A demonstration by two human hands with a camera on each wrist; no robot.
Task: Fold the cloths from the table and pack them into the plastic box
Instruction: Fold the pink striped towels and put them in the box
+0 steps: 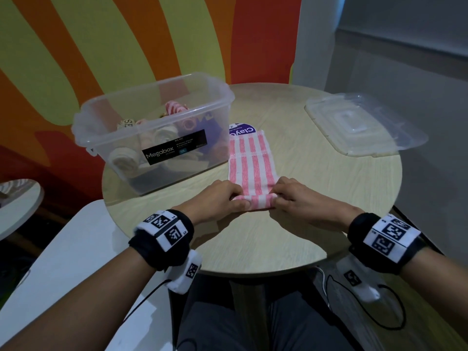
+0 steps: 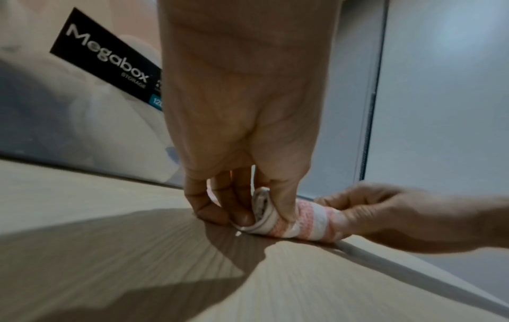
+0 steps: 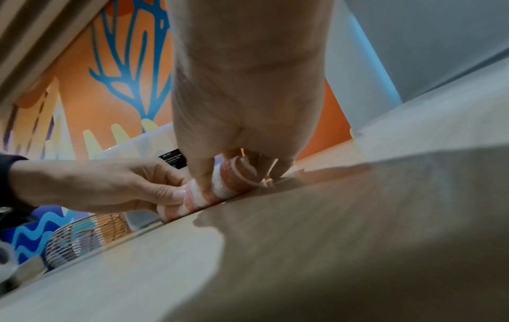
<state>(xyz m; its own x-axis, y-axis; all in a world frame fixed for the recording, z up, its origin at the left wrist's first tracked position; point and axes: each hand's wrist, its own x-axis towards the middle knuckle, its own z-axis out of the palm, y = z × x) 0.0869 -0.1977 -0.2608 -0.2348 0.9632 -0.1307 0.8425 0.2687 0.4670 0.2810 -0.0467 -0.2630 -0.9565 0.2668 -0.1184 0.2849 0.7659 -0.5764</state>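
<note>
A pink-and-white striped cloth (image 1: 249, 163) lies flat on the round table (image 1: 316, 188), its near end rolled into a tight roll (image 1: 254, 200). My left hand (image 1: 222, 198) pinches the roll's left end (image 2: 264, 215) between thumb and fingers. My right hand (image 1: 293, 198) grips the right end (image 3: 236, 176). The clear plastic box (image 1: 152, 97) stands at the back left and holds several rolled cloths.
The box's clear lid (image 1: 364, 125) lies at the table's back right. A purple round label (image 1: 241, 129) peeks out beyond the cloth's far end. A white chair (image 1: 76, 249) stands at the near left. A wire basket (image 3: 82, 235) sits below the table edge.
</note>
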